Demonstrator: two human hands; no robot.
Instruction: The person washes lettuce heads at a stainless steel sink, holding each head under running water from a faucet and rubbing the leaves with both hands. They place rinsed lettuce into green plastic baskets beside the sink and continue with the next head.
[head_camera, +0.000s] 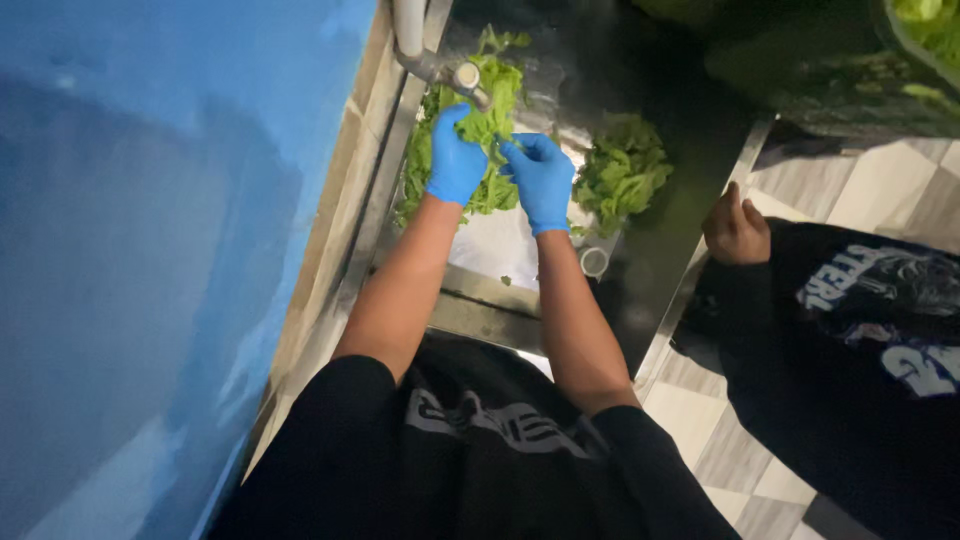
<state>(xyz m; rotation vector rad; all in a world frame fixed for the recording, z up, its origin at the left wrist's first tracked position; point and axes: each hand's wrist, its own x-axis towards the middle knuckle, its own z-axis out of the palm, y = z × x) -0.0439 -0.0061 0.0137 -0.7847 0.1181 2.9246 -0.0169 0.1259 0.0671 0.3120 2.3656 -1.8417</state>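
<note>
Both my hands wear blue gloves and are over a steel sink (660, 240). My left hand (455, 160) and my right hand (540, 180) together grip a bunch of green lettuce leaves (487, 120), held just below the metal tap (445, 68). More lettuce hangs down beneath my left hand, inside the basin. A second heap of lettuce (622, 172) lies in the sink to the right of my right hand, apart from it.
A blue wall (150, 250) runs along the left. Another person in a dark printed top (860, 340) stands at the right, one bare hand (735, 228) resting on the sink's edge. More greens in a dark container (890, 70) sit at the top right. The floor is tiled.
</note>
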